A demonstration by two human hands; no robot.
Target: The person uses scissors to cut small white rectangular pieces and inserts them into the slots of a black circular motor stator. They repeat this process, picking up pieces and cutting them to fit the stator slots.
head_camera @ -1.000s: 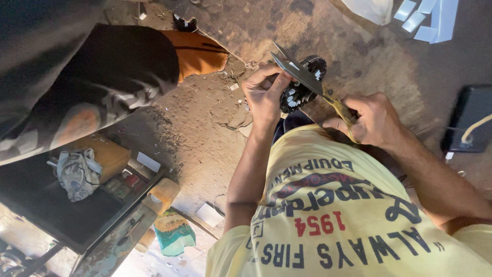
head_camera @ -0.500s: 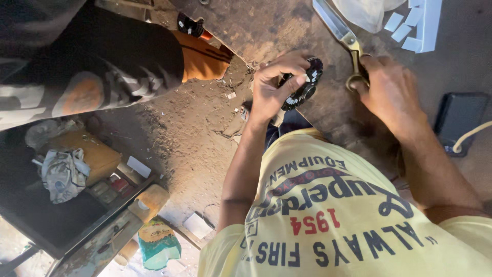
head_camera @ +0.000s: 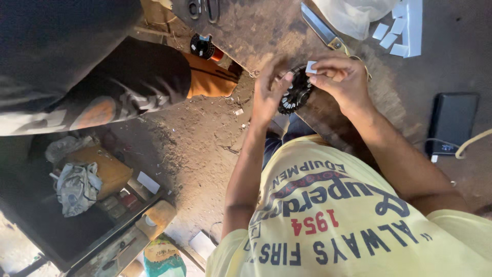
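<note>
My left hand [head_camera: 266, 95] grips a black round toothed part [head_camera: 293, 96] and holds it over the dirty floor in front of my yellow shirt. My right hand [head_camera: 341, 77] pinches a small white slip [head_camera: 311, 66] right at the top edge of that part. A pair of scissors [head_camera: 322, 28] with a yellow handle lies on the floor just beyond my right hand, touched by neither hand.
Several cut white slips [head_camera: 397, 28] and a white plastic bag [head_camera: 353, 13] lie at the far right. A black flat device [head_camera: 452, 123] with a cable sits right. Another person's dark-sleeved limb [head_camera: 128, 84] reaches in from the left. A black tray [head_camera: 31, 205] holds a rag [head_camera: 77, 187].
My right hand let go of the scissors, which now lie on the floor, and took up a white slip. Both hands came together at the black part.
</note>
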